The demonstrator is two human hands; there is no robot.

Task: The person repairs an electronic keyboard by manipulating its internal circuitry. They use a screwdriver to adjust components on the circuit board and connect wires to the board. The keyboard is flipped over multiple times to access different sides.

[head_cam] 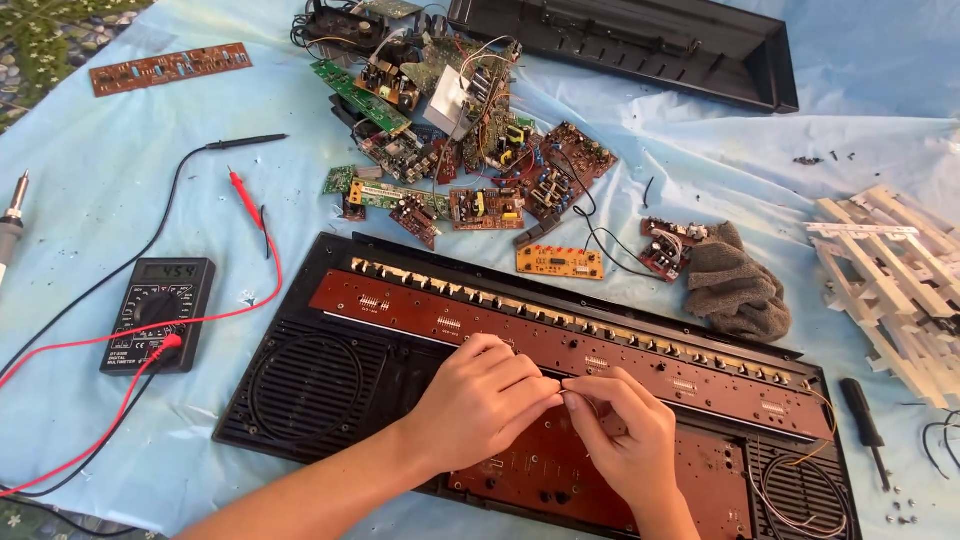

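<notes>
Whatever the 2 hands, the left hand (480, 395) and the right hand (625, 440), are pinching between their fingertips is staying too small to tell, while they are hiding part of the brown circuit board (520, 470), and the soldering iron (10, 225) is running off the left edge.

Multimeter (157, 313) lies left of keyboard chassis (530, 400), circuit boards (470, 140) behind.
</notes>
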